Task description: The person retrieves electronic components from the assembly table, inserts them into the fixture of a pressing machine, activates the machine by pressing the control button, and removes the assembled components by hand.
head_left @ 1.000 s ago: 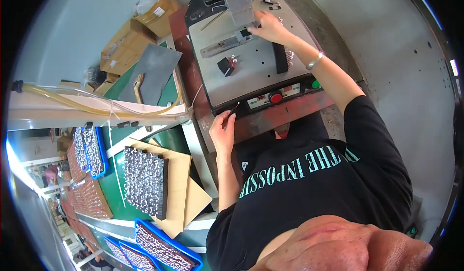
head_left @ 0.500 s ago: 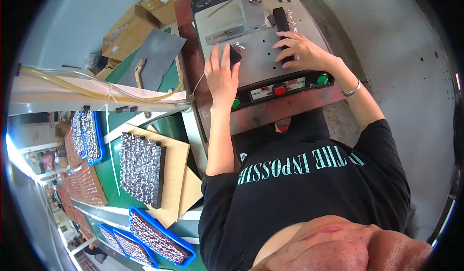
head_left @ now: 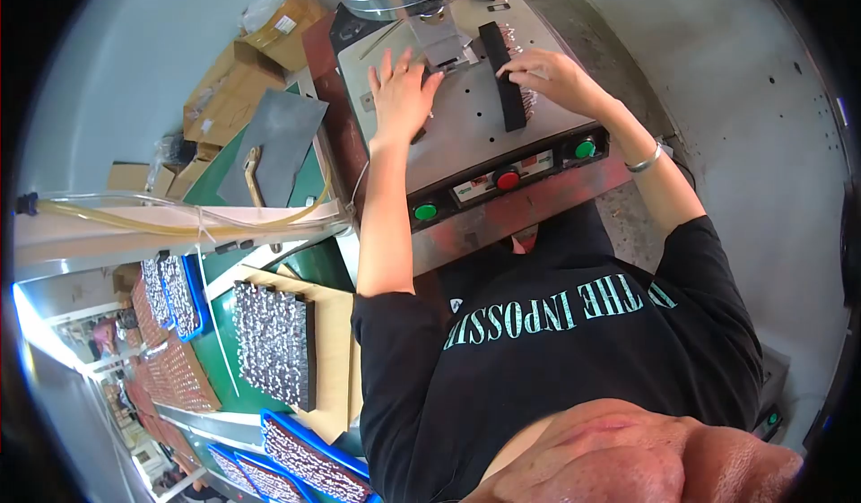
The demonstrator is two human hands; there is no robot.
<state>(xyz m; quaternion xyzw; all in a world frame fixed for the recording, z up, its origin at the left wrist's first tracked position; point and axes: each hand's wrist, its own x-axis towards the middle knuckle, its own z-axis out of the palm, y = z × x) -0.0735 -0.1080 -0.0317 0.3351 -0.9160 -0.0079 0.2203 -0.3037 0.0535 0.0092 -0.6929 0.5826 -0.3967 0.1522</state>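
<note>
A long black strip (head_left: 513,108) with thin pinkish leads along its right side lies on the machine's metal plate (head_left: 457,135). My right hand (head_left: 554,82) has its fingertips pinched on the strip's middle. My left hand (head_left: 399,99) lies over the plate's left part, fingers spread and nothing visibly held. It partly covers a metal fixture (head_left: 367,101). A small dark piece (head_left: 419,134) shows beside its wrist. Between the hands, a metal head (head_left: 434,39) stands low, close to the fixture's right end.
The front panel has a red button (head_left: 508,179) and green buttons (head_left: 425,211) at both sides. At left, a block of black parts (head_left: 273,346) rests on boards, near blue trays (head_left: 314,458). Cardboard boxes (head_left: 235,91) and a wrench (head_left: 253,176) are farther back.
My left hand has moved farther over the fixture, covering the small black block. My right hand has shifted up along the strip, its fingers now closer together. The view has tilted slightly.
</note>
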